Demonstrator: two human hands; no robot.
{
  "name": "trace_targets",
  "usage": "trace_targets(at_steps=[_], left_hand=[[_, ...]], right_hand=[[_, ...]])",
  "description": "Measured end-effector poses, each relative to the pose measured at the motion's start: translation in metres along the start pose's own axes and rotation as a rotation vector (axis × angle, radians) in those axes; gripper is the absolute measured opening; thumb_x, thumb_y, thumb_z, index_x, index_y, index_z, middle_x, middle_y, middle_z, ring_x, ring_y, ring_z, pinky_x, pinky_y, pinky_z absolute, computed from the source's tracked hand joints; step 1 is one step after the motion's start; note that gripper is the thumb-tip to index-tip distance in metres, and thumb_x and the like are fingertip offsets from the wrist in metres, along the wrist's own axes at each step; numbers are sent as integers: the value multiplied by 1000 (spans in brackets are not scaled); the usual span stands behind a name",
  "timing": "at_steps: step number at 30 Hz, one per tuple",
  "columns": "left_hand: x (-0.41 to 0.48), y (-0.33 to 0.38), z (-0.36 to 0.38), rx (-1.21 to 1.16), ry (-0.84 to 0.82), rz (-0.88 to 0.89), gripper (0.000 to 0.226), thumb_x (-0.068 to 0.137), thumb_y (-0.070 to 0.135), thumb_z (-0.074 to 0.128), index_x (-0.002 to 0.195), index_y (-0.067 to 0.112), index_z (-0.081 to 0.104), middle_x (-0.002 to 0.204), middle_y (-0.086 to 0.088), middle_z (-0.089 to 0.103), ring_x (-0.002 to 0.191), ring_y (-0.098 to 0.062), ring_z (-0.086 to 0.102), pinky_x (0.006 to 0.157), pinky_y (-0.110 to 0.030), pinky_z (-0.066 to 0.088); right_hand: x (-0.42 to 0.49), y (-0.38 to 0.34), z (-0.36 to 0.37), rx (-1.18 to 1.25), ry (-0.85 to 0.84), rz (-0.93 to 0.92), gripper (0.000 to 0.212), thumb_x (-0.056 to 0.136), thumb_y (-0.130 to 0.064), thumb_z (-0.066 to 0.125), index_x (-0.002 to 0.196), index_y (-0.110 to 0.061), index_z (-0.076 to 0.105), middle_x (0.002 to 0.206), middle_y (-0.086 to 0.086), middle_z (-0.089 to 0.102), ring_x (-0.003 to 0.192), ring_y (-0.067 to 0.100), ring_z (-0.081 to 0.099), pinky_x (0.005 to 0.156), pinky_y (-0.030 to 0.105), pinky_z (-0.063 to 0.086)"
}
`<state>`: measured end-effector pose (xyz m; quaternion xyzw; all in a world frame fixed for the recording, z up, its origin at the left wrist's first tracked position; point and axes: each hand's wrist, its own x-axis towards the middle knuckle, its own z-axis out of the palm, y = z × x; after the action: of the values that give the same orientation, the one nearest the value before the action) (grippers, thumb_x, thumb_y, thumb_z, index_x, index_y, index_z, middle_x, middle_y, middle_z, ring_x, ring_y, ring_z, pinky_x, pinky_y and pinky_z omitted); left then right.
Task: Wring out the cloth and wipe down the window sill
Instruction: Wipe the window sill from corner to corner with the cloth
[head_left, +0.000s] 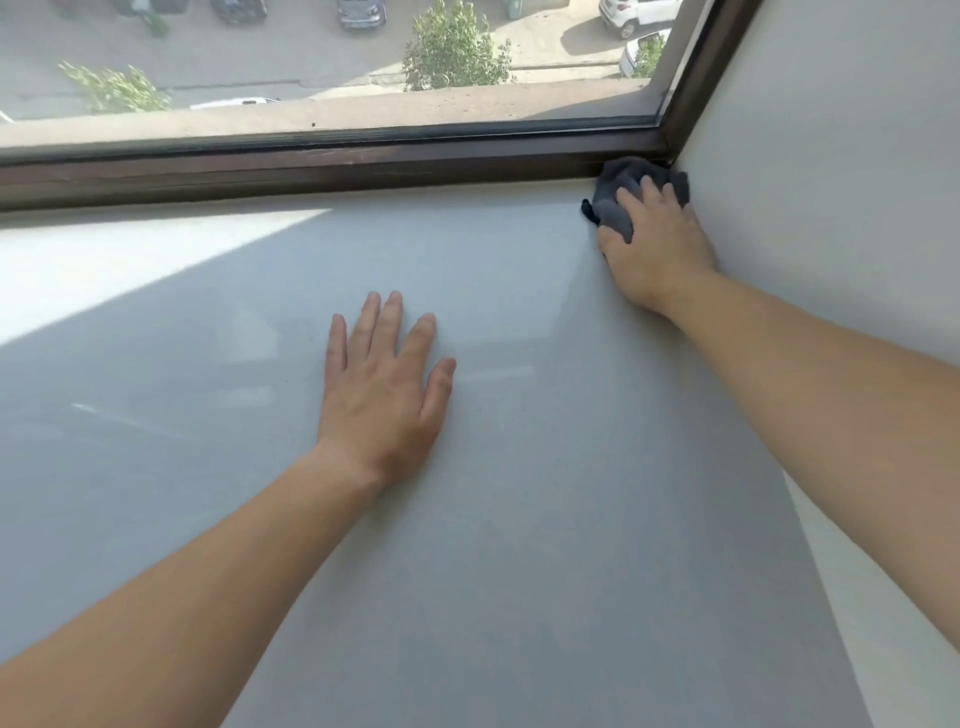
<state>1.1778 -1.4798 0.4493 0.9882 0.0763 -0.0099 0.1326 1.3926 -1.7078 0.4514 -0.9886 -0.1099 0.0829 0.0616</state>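
A wide pale grey window sill (519, 519) fills most of the view. A dark grey cloth (621, 189) is bunched in the sill's far right corner, against the window frame and the side wall. My right hand (652, 244) presses on the cloth, fingers curled over it. My left hand (382, 392) lies flat on the middle of the sill, palm down, fingers spread, holding nothing.
A dark brown window frame (311, 166) runs along the back of the sill. A white side wall (831, 156) stands at the right. A bright patch of sunlight (130, 270) falls on the sill's left part. Through the glass are trees and parked cars far below.
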Motion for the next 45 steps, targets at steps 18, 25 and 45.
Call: trace_targets(at_steps=[18,25,45], left_hand=[[-15,28,14,-27,-98,76,71,94,58,9,157,28,18,168,-4,0,153,-18,-13,123,-45,-9],[-16,28,14,-27,-97,75,70,94,58,9,157,28,19,168,-4,0,153,-18,-12,123,-46,-8],[-42,22,5,-31,-55,107,72,93,56,15,150,18,38,164,-12,21,154,-26,9,123,-47,-5]], right_hand=[[-63,-35,20,73,47,-141,61,101,-49,33,156,-24,27,167,3,11,154,25,3,124,43,-1],[-85,-18,21,121,133,156,61,102,-46,33,156,-19,27,167,8,11,154,27,3,124,45,0],[-158,4,28,130,71,170,62,103,-46,31,158,-19,22,168,4,5,154,20,-2,125,41,-2]])
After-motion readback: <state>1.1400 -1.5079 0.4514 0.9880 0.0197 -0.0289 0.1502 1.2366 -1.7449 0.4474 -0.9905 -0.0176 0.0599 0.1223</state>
